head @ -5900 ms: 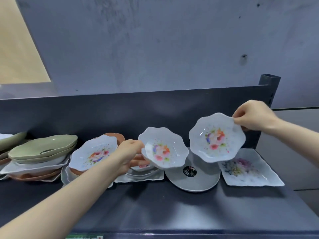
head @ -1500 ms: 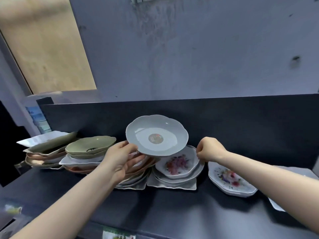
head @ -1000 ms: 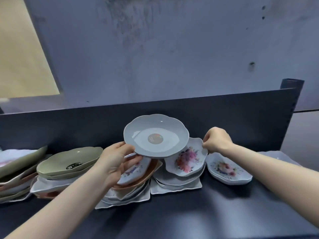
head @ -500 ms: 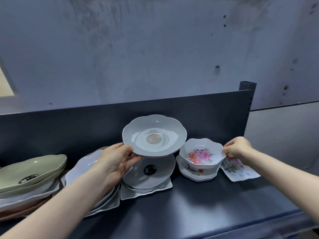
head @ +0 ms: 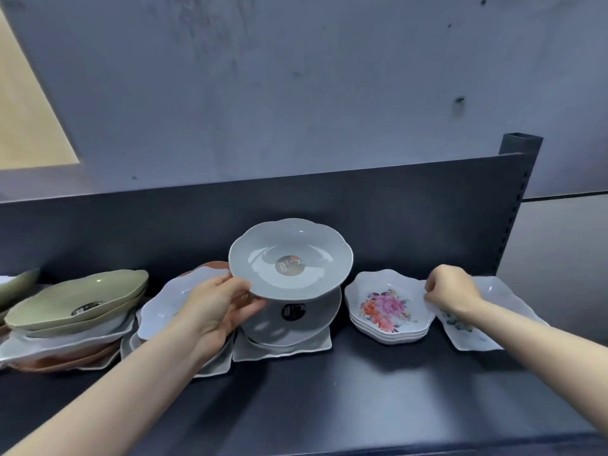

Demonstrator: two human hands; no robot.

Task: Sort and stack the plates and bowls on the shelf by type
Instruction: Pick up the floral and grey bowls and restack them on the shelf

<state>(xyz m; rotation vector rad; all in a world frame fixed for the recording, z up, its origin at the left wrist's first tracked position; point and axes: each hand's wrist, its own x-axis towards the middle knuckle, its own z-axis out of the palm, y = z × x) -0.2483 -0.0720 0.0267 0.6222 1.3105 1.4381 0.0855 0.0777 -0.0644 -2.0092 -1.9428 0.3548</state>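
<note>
Shelf (head: 329,406): dark deck, carries every pile.
Left hand (head: 223,307): grips the left rim of the grey scalloped plate (head: 291,258), thumb on top, fingers underneath.
Plate position: held in the air, roughly level, just above a matching grey plate (head: 296,320) that lies on a white square plate (head: 283,348).
Right hand (head: 450,291): fingers curled at the right rim of the top floral bowl (head: 388,307), apparently pinching it. The bowl sits nested in its stack, right of the grey pile.
Under right wrist: rectangular floral plate (head: 477,330).
Left side: white scalloped plate (head: 164,307), then green oval dishes (head: 82,301) on a mixed pile.
Handling: the plate looks rigid, glossy and light, likely melamine. It may slip from a one-sided pinch, so take it at the rim with fingers under the lip and lower it flat to nest.
Change: half a second ago the floral bowl was raised over its stack, now it is seated. The grey plate stays lifted in the same grip.
</note>
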